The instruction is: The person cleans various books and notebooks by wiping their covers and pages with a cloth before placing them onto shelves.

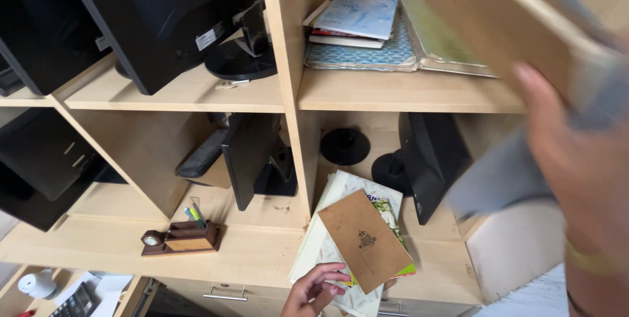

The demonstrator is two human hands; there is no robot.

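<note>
My left hand [316,289] reaches up from the bottom edge and rests its fingers on a stack of booklets on the lower shelf. A brown cardboard-covered notebook [365,239] lies on top of the stack, over a green booklet [391,218] and pale ones. Close to the camera at the right, my right hand [580,159] is blurred and grips a grey-blue flat thing [504,179], perhaps a book. A large brown board [504,15] shows blurred above that hand.
Wooden shelving [288,94] holds black monitors [164,15], a pile of books [367,28] on the upper right, another monitor [426,159] at the lower right, and a wooden desk organiser [183,237] with pens. A drawer handle [224,293] sits below.
</note>
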